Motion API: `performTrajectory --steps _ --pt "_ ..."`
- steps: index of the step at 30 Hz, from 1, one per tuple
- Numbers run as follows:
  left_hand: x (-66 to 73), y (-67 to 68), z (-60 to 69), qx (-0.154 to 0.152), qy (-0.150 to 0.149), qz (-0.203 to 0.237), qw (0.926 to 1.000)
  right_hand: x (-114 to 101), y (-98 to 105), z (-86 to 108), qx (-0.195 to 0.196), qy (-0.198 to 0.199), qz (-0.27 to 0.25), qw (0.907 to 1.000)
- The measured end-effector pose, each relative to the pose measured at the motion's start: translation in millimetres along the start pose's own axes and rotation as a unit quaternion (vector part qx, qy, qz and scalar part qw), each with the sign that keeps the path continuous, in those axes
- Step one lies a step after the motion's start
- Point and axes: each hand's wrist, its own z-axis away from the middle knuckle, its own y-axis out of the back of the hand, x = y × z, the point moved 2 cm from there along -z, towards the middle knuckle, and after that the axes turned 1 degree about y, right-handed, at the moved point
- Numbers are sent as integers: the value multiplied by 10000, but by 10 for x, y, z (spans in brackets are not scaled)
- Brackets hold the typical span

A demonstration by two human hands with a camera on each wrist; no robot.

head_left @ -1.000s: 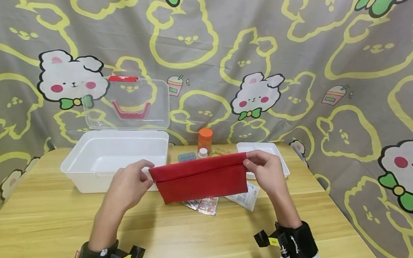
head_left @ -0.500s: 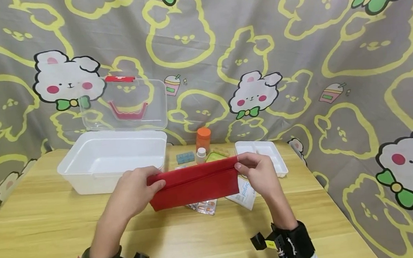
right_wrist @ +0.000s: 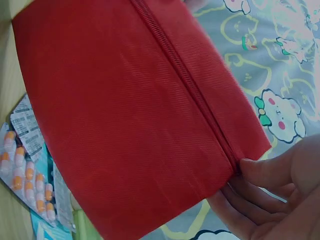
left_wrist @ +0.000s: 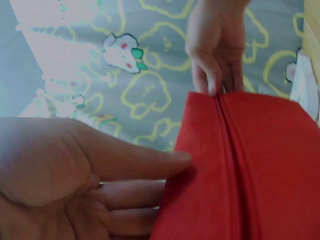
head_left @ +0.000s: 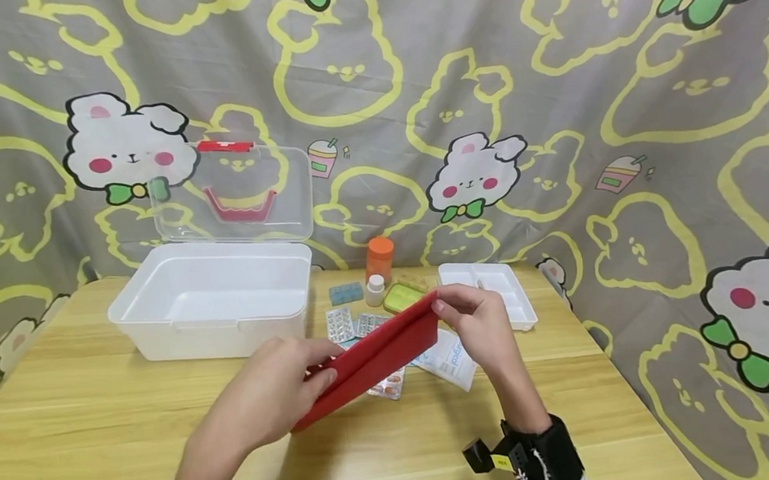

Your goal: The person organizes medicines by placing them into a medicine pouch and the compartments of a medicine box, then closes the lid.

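Note:
A flat red zippered pouch (head_left: 374, 359) is held above the table, slanting up from left to right in the head view. My left hand (head_left: 274, 394) pinches its upper edge near the left end, thumb on the near face. At the far right corner my right hand (head_left: 477, 323) pinches the pouch beside the end of the zipper (right_wrist: 185, 75). Below and behind the pouch lie blister packs (head_left: 339, 325), partly covered by it. A white packet with blue print (head_left: 453, 360) lies under its right end.
An open white box (head_left: 214, 335) with a raised clear lid (head_left: 239, 230) stands at left. Behind the pouch are an orange bottle (head_left: 380, 259), a small white bottle (head_left: 374, 290), a blue pill case (head_left: 346, 294) and a green case (head_left: 402, 297). A white divided tray (head_left: 523, 300) sits right.
The left hand has come nearer and moved right along the pouch's edge. The pouch has turned from nearly level to slanted, its left end lower, uncovering blister packs and the green case.

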Motion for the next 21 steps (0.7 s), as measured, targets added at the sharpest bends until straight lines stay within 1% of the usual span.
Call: performTrajectory --steps 3,7,11,13,15,16,21 --pt "9 -22 9 -236 -211 267 9991 53 -19 -25 170 -132 -217 9995" --pt "32 -58 -5 -563 -371 518 9964 139 -93 -62 354 -215 -468 9980" --pt "77 -95 -12 -959 -542 756 9910 197 -197 -87 406 -190 -629 9970" --pt "100 -116 -10 -1094 -641 880 9880 211 -251 -88 372 -175 -697 9967" --pt "125 -141 -20 -1057 -686 921 9877 217 -302 -78 285 -179 -757 9966" --pt "132 -156 -29 -1021 -650 960 9880 218 -328 -70 224 -177 -782 9965" --pt "131 -240 -103 -501 -487 1020 9923 217 -447 -22 -44 -75 -812 9967"
